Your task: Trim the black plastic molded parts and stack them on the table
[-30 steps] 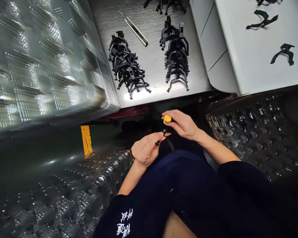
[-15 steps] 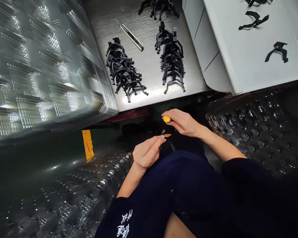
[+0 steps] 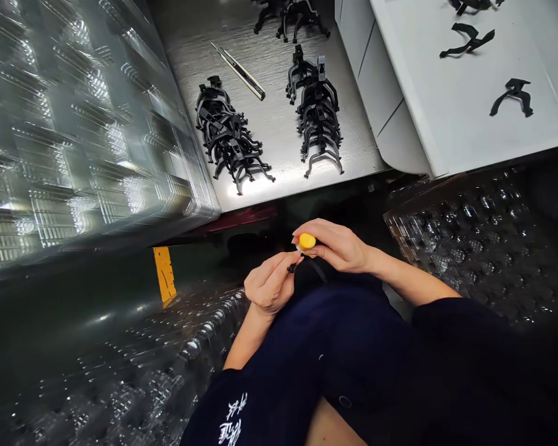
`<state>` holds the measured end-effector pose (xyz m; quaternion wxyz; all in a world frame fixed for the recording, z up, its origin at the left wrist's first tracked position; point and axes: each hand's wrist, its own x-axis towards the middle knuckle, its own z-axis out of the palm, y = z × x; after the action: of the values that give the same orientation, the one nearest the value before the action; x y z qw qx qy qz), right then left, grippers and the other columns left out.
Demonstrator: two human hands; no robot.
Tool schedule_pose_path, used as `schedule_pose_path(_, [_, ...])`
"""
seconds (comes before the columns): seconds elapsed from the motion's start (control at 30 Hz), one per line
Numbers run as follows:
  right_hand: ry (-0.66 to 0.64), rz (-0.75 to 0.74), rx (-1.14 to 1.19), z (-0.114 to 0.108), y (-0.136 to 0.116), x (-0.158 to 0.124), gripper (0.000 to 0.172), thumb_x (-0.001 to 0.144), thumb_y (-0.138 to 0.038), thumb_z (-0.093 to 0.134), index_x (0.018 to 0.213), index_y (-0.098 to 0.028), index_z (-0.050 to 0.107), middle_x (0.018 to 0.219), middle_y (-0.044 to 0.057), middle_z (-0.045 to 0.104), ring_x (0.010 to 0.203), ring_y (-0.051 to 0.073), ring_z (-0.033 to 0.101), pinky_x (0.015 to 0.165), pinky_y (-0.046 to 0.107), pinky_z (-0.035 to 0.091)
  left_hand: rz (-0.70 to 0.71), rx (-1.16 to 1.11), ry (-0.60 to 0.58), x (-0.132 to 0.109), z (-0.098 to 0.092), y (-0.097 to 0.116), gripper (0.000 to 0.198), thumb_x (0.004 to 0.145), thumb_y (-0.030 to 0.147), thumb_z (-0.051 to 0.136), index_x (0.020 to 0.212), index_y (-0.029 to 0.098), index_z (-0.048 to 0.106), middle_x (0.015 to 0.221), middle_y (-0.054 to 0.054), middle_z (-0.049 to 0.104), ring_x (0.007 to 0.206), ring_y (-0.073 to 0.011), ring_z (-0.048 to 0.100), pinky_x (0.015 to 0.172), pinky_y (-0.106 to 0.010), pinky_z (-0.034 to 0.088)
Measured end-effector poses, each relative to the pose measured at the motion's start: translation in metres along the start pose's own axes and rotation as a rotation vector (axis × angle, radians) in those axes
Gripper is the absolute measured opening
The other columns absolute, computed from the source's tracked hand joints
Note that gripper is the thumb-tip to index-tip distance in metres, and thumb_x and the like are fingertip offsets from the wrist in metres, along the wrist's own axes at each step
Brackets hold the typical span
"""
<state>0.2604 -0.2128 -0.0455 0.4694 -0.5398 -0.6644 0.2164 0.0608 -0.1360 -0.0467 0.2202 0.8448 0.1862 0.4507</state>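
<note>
The left hand [image 3: 270,285] and the right hand [image 3: 337,248] have been drawn together, and the gap seen between them a moment ago has closed. A small yellow-handled tool [image 3: 307,241] is gripped between the right thumb and fingers. A small black plastic piece [image 3: 291,268] is pinched in the left fingertips and has been brought up to the tool, though actual contact cannot be made out behind the fingers. Both are held above the dark-clothed lap [image 3: 353,334]. Beyond them, two heaps of black plastic clips [image 3: 230,139] and a utility knife [image 3: 238,71] are laid on the steel worktop [image 3: 279,124], and clear plastic trays [image 3: 469,241] are placed alongside.
</note>
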Motion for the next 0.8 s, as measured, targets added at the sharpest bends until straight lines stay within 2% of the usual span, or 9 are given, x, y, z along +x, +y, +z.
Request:
schedule_pose_path(0.13, [0.096,0.082,-0.125,0.003,0.004,-0.002,0.026,0.105,-0.029,0.051,0.126,-0.018,0.060,0.108,0.011,0.073,0.098,0.023,0.068,0.090,0.039,0.059,-0.181,-0.042,0.058,0.003,0.000,0.003,0.008,0.089,0.020,0.076,0.094,0.025,0.079,0.082,0.000,0.078,0.069,-0.0145,0.072,0.065,-0.024,0.061])
schedule_pose_path(0.27, [0.135,0.034,0.027,0.007,-0.002,-0.005,0.028,0.104,-0.026,0.054,0.130,-0.018,0.057,0.112,0.011,0.074,0.106,0.021,0.069,0.095,0.036,0.058,-0.360,-0.101,0.096,0.003,0.003,0.005,0.003,0.089,0.025,0.077,0.089,0.023,0.079,0.075,0.000,0.074,0.069,-0.0142,0.070,0.064,-0.025,0.060])
schedule_pose_path(0.33, [0.152,0.064,0.012,0.009,-0.003,-0.006,0.026,0.104,-0.028,0.054,0.127,-0.018,0.060,0.111,0.011,0.075,0.105,0.022,0.070,0.096,0.037,0.059,-0.481,-0.205,0.139,0.000,0.006,0.005,0.006,0.089,0.028,0.078,0.087,0.022,0.078,0.077,0.000,0.072,0.064,-0.0123,0.068,0.059,-0.024,0.060])
schedule_pose_path(0.43, [0.237,0.199,-0.011,0.012,-0.004,-0.007,0.026,0.104,-0.032,0.055,0.126,-0.020,0.060,0.109,0.009,0.075,0.102,0.023,0.072,0.096,0.039,0.059,-0.662,-0.381,0.243,-0.002,0.011,0.007,0.008,0.087,0.028,0.079,0.086,0.021,0.077,0.082,0.002,0.069,0.059,-0.0086,0.066,0.053,-0.020,0.059])
schedule_pose_path(0.5, [0.271,0.169,0.042,0.017,-0.008,-0.007,0.027,0.103,-0.031,0.056,0.128,-0.022,0.059,0.112,0.009,0.075,0.105,0.023,0.072,0.096,0.039,0.060,-0.735,-0.459,0.307,-0.002,0.015,0.007,0.008,0.084,0.028,0.081,0.083,0.021,0.077,0.081,0.003,0.067,0.057,-0.0072,0.066,0.053,-0.018,0.059])
schedule_pose_path(0.6, [0.310,0.034,0.071,0.026,-0.011,-0.008,0.024,0.103,-0.028,0.056,0.126,-0.022,0.059,0.114,0.010,0.075,0.107,0.023,0.071,0.096,0.039,0.060,-0.843,-0.539,0.379,0.002,0.021,0.007,0.018,0.078,0.034,0.086,0.078,0.019,0.076,0.078,0.003,0.066,0.053,-0.0063,0.062,0.050,-0.017,0.057])
schedule_pose_path(0.67, [0.367,0.066,0.030,0.032,-0.008,-0.008,0.024,0.103,-0.027,0.056,0.126,-0.022,0.059,0.112,0.010,0.076,0.105,0.023,0.072,0.096,0.040,0.060,-0.938,-0.596,0.408,0.004,0.024,0.006,0.027,0.072,0.040,0.088,0.075,0.017,0.074,0.074,0.002,0.065,0.051,-0.0065,0.061,0.049,-0.017,0.056])
schedule_pose_path(0.73, [0.423,0.158,0.001,0.036,-0.006,-0.008,0.025,0.103,-0.026,0.055,0.127,-0.022,0.059,0.112,0.009,0.076,0.104,0.023,0.072,0.096,0.040,0.060,-1.027,-0.644,0.432,0.005,0.027,0.005,0.032,0.067,0.044,0.090,0.074,0.017,0.073,0.072,0.002,0.065,0.053,-0.0070,0.061,0.050,-0.017,0.055])
schedule_pose_path(0.8, [0.442,0.150,0.006,0.040,-0.008,-0.009,0.027,0.102,-0.026,0.057,0.129,-0.023,0.058,0.113,0.009,0.076,0.105,0.023,0.072,0.097,0.040,0.060,-1.084,-0.667,0.443,0.005,0.029,0.004,0.035,0.065,0.044,0.090,0.074,0.016,0.072,0.073,0.001,0.065,0.055,-0.0072,0.061,0.051,-0.017,0.054])
